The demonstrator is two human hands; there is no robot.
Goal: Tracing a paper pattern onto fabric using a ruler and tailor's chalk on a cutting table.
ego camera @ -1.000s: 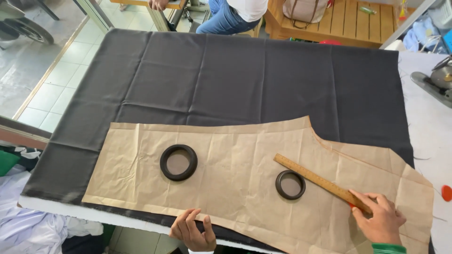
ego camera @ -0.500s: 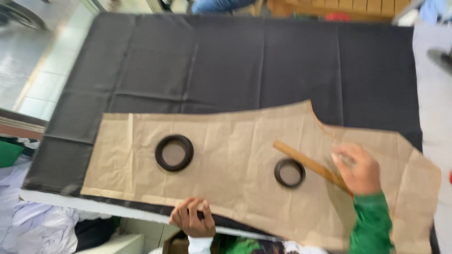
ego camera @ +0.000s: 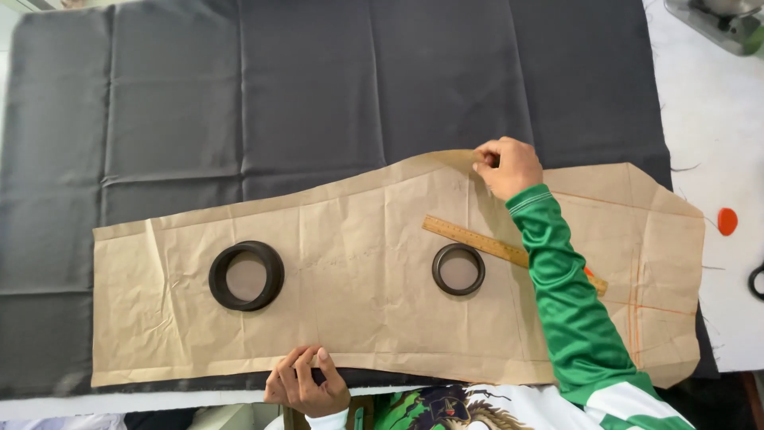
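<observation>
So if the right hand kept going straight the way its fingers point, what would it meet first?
The right hand points left along the brown paper pattern edge, so probably just more paper edge, then the dark fabric.

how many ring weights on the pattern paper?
2. The larger black ring sits on the left part of the brown pattern paper; the smaller black ring lies nearer the middle, just below the wooden ruler. None appears hidden.

Tailoring workshop: paper pattern [ego camera: 358, 287], fabric [ego camera: 318, 95]

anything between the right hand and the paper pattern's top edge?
Nothing visible. The right hand already pinches the paper pattern at its top edge; the wooden ruler lies lower, under the sleeve.
</observation>
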